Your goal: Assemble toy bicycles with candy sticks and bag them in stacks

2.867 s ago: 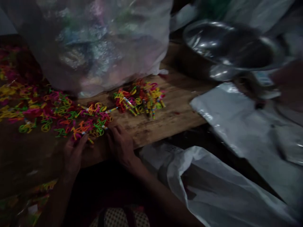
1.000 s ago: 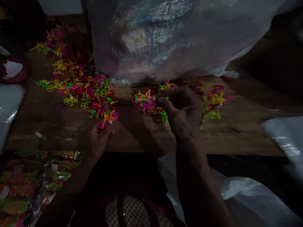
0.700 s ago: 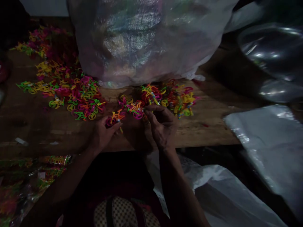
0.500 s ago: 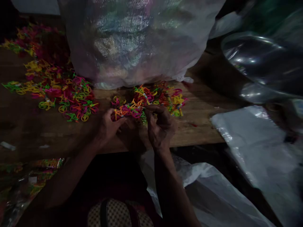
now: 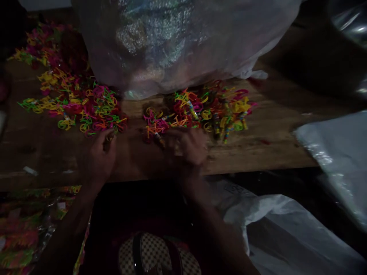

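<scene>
My left hand (image 5: 100, 154) is at the front edge of the left pile of small bright plastic toy bicycles (image 5: 99, 105). Its fingers are curled together, and a small yellowish bit shows between them, too dark to name. My right hand (image 5: 189, 147) is smeared by motion in front of the right pile of toy bicycles (image 5: 183, 101), so I cannot see what its fingers do. Close to its fingertips lie orange and pink toy bicycles (image 5: 153, 126). Thin striped tubes (image 5: 225, 133) show among the pieces at the right end.
A big translucent sack (image 5: 186, 49) stands behind the piles on the wooden table (image 5: 275, 152). White plastic sheeting (image 5: 338, 152) lies at the right, with another white bag (image 5: 266, 214) below the table edge. Packed bright pieces (image 5: 20, 233) are at lower left.
My left hand has moved left, from the right pile to the front of the left pile. My right hand has shifted slightly and is blurred. The view has turned left.
</scene>
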A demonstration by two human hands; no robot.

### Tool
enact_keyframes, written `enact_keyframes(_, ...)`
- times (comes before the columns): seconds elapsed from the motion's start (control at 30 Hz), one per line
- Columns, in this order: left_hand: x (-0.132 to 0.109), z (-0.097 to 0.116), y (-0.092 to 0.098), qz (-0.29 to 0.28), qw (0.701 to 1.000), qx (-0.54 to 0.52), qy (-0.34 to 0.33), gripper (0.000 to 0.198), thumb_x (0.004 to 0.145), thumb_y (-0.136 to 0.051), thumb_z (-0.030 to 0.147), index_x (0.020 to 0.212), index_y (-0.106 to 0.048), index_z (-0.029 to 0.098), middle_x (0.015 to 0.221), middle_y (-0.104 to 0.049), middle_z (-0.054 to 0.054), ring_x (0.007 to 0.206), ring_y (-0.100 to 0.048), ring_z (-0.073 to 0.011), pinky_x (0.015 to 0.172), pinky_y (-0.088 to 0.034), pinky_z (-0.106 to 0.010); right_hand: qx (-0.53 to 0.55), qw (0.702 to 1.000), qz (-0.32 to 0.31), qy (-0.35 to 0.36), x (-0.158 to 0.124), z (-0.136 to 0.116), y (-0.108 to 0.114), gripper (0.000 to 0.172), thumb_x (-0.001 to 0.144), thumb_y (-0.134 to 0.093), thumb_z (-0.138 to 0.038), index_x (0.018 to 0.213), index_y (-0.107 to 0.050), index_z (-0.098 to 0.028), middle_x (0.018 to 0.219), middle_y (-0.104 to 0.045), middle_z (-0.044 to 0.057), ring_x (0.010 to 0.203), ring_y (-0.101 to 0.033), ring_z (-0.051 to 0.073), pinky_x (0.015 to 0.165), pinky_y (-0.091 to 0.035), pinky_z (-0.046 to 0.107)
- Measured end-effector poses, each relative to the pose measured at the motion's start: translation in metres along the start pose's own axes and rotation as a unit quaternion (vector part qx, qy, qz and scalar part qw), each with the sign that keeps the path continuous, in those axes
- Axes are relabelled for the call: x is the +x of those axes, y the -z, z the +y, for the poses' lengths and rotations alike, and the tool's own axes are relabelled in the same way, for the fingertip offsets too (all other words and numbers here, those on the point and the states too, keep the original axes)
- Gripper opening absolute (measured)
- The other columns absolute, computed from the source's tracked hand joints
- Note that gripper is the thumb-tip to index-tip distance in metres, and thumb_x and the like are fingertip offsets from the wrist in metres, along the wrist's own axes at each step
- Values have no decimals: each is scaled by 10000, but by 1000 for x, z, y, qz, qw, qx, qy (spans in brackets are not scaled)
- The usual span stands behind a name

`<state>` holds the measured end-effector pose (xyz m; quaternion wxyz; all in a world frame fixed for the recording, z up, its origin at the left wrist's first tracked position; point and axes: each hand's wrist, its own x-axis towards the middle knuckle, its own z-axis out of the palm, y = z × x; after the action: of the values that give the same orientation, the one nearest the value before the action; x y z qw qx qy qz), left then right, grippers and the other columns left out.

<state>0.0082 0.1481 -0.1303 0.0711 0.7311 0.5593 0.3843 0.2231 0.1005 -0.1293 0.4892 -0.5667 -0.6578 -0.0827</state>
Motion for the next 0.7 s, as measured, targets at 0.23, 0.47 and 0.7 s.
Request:
enact_keyframes(0.23,-4,-21,6,-25,993,102,-56,218,914,-579,233,1099,-687,195,1152,-726,-94,1104,-642,-278,1084,-420,-485,7,970,-238,-47,-21,-30,-40,247,959,-486,-173,1107,-684,-167,1155,-668,118,1046,-542,267,920,-474,433)
enact_keyframes(0.47,-11,-28,18,-8,999,43,-20,235,919,-540,187,1089,-700,214,1122,-738,-55,1069,-664,-219,1017,-486,-408,32,977,-203,-56,-24,-4,-37,257,969,-470,-170,1077,-703,-188,1125,-681,103,1069,-565,260,990,-471,447)
enact_keyframes(0.7,-25,-35,32,46,997,55,-27,237,903,-498,137,1025,-689,206,1070,-736,-43,1073,-659,-194,1012,-493,-382,23,974,-224,-15,-15,-12,-43,236,959,-485,-204,1066,-695,-213,1045,-669,87,998,-579,256,895,-475,423)
